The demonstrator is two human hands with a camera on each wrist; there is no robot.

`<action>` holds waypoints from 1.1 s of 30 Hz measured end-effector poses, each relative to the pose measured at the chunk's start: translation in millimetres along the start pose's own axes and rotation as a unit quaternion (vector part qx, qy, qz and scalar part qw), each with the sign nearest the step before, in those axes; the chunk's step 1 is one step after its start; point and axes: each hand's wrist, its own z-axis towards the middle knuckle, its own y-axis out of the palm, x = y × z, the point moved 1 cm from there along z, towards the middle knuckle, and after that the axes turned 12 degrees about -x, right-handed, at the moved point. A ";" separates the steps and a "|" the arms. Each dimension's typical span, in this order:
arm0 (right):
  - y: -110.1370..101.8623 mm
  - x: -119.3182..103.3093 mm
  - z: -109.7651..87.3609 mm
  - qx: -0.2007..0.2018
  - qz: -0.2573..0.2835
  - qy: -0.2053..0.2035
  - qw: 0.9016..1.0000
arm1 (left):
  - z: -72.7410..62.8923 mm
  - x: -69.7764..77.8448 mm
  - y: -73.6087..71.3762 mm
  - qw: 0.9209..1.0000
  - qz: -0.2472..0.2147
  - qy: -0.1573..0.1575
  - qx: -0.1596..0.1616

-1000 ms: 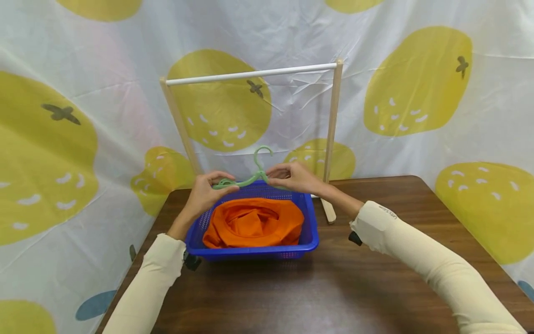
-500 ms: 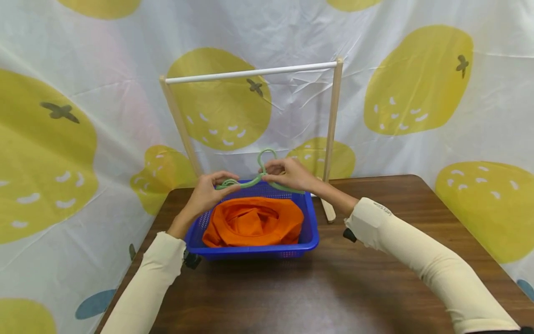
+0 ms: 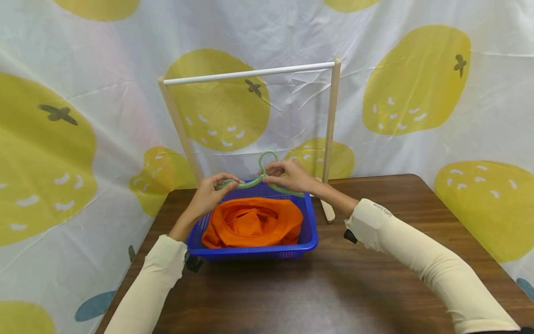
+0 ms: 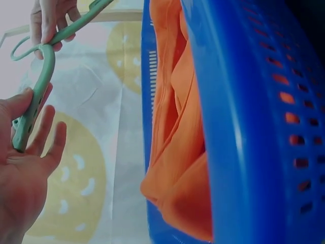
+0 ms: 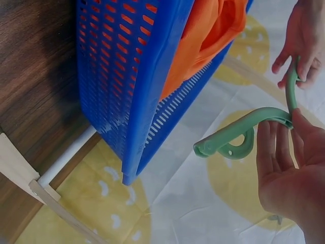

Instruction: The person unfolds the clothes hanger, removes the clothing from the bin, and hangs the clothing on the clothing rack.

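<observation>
A green clothes hanger (image 3: 253, 182) is held in the air over the back of a blue basket (image 3: 250, 252), its hook up. My left hand (image 3: 210, 190) pinches the hanger's left arm between thumb and fingers; the left wrist view shows this hand (image 4: 25, 162) from close by. Near the hook's base, my right hand (image 3: 292, 176) pinches the hanger, and its right arm sticks out past the fingers in the right wrist view, where the hand (image 5: 294, 168) shows large. Orange cloth (image 3: 254, 222) lies bunched in the basket below both hands.
Behind the basket stands a rack with a white rod (image 3: 250, 74) and wooden posts (image 3: 332, 120). One wooden foot (image 3: 327, 211) reaches forward on the brown table (image 3: 375, 269). A fruit-patterned curtain (image 3: 400, 157) hangs at the back and sides.
My right hand has shifted slightly left, onto the hanger's middle by the hook, so more of the right arm shows. The hook has turned a little. The left hand keeps its grip.
</observation>
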 end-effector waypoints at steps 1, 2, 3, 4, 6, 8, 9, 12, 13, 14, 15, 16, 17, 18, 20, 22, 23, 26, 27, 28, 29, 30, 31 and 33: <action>-0.3 -0.9 0.2 0.003 -0.001 0.000 1.000 | 0.5 -0.2 0.2 1.000 -0.009 0.008 0.001; -0.6 -1.6 0.3 0.006 -0.001 0.001 1.000 | 1.0 -0.2 0.5 1.000 -0.020 0.015 0.003; -0.8 -2.2 0.2 0.008 -0.001 0.001 1.000 | 1.6 -0.3 0.6 0.999 -0.029 0.023 0.004; -1.1 -2.7 0.3 0.010 -0.003 0.001 1.000 | 1.8 -0.5 0.9 0.999 -0.035 0.028 0.007; -1.4 -3.2 0.3 0.011 -0.003 0.004 1.000 | 1.9 -0.6 1.2 0.998 -0.041 0.032 0.018; -1.3 -2.8 0.1 0.009 0.006 0.009 1.000 | 1.7 0.1 1.6 0.998 -0.050 0.029 0.036; -1.1 -2.6 -0.1 0.007 0.010 0.009 1.000 | 1.6 0.9 1.8 0.997 -0.055 0.026 0.045; -0.8 -2.6 -0.7 0.001 0.030 0.011 0.999 | 1.0 3.2 1.4 0.995 -0.065 0.020 0.066; -0.7 -2.7 -1.0 -0.001 0.034 0.010 0.999 | 1.0 3.7 1.0 0.995 -0.064 0.020 0.068; -0.8 -2.7 -1.5 -0.003 0.037 0.009 0.999 | 1.0 4.4 0.6 0.996 -0.057 0.019 0.068; -1.0 -2.7 -1.9 -0.006 0.038 0.009 0.999 | 1.1 4.8 0.1 0.997 -0.047 0.017 0.066; -1.2 -2.9 -2.3 -0.009 0.037 0.009 0.999 | 1.2 5.2 -0.4 0.997 -0.035 0.017 0.063; -1.3 -3.0 -2.7 -0.012 0.036 0.009 0.999 | 1.4 5.7 -1.0 0.998 -0.021 0.016 0.060; -1.4 -2.9 -3.1 -0.015 0.035 0.009 0.999 | 1.8 6.6 -1.4 0.998 -0.007 0.015 0.057; -1.4 -2.8 -3.6 -0.024 0.034 0.011 0.999 | 3.4 8.9 -1.6 0.998 0.026 0.017 0.050; -1.1 -3.1 -3.6 -0.030 0.032 0.016 0.999 | 5.8 11.5 -1.0 0.997 0.059 0.020 0.044; -0.9 -3.2 -3.5 -0.031 0.032 0.019 0.999 | 7.3 13.1 -0.4 0.996 0.073 0.023 0.041; -0.3 -4.4 -2.7 -0.035 0.024 0.028 0.999 | 12.3 17.4 2.4 0.993 0.113 0.030 0.030; -0.1 -5.1 -2.2 -0.037 0.024 0.030 0.999 | 13.9 18.9 3.4 0.992 0.120 0.033 0.027; 0.0 -5.7 -1.8 -0.038 0.023 0.029 0.999 | 15.4 20.2 4.3 0.991 0.126 0.036 0.025; 0.1 -6.4 -1.4 -0.040 0.023 0.028 0.999 | 17.0 21.1 5.2 0.990 0.133 0.039 0.024; 0.2 -7.1 -1.0 -0.043 0.024 0.027 0.998 | 18.5 22.1 6.0 0.989 0.139 0.042 0.023; 0.4 -7.8 -0.6 -0.046 0.026 0.026 0.998 | 19.8 23.3 6.7 0.989 0.141 0.045 0.023; 0.5 -8.7 0.0 -0.051 0.027 0.019 0.998 | 22.1 25.4 7.7 0.988 0.145 0.050 0.023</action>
